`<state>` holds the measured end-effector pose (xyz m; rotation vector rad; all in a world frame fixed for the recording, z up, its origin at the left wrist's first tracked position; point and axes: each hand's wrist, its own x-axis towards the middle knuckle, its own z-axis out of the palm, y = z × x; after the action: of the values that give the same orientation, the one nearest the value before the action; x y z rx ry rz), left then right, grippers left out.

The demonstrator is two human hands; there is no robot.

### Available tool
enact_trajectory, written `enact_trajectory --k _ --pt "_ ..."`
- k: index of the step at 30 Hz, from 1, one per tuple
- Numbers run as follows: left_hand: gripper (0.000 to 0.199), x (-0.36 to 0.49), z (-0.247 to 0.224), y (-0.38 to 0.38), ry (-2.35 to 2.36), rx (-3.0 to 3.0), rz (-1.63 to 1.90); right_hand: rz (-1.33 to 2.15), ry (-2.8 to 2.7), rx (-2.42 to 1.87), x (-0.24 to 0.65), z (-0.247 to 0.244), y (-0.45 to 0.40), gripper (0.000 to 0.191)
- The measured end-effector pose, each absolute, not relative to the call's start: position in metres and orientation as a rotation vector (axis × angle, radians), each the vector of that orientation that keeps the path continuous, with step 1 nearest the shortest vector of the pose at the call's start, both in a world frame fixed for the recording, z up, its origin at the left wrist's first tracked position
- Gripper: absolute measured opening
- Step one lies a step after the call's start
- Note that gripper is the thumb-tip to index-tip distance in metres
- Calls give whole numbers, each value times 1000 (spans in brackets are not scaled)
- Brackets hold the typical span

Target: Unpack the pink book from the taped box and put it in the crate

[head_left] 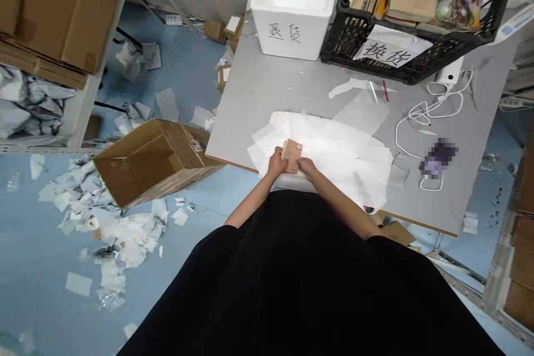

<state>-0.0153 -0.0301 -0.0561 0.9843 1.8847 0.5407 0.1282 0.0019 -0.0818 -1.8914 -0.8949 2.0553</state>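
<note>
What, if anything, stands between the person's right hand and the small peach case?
Nothing visible: the right hand touches the small peach case directly, and the left hand holds its other side.

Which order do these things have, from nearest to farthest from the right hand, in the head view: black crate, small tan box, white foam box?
From the right hand:
1. Small tan box: in the left hand, just beside the right hand.
2. White foam box: at the table's far edge, straight ahead.
3. Black crate: farther, at the far right of the table.
</note>
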Motion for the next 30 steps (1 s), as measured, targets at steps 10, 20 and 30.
enact_trajectory --k 10,20,30 --pt "44 6 -37 -19 1577 749 722 1754 -955 -1837 186 -29 0 31" --pt "33 83 -42 -27 1321 611 556 1241 -1797 -2032 202 -32 -29 34" --pt "32 71 -76 -36 1779 815 374 1429 -1540 -2275 230 -71 -40 24"
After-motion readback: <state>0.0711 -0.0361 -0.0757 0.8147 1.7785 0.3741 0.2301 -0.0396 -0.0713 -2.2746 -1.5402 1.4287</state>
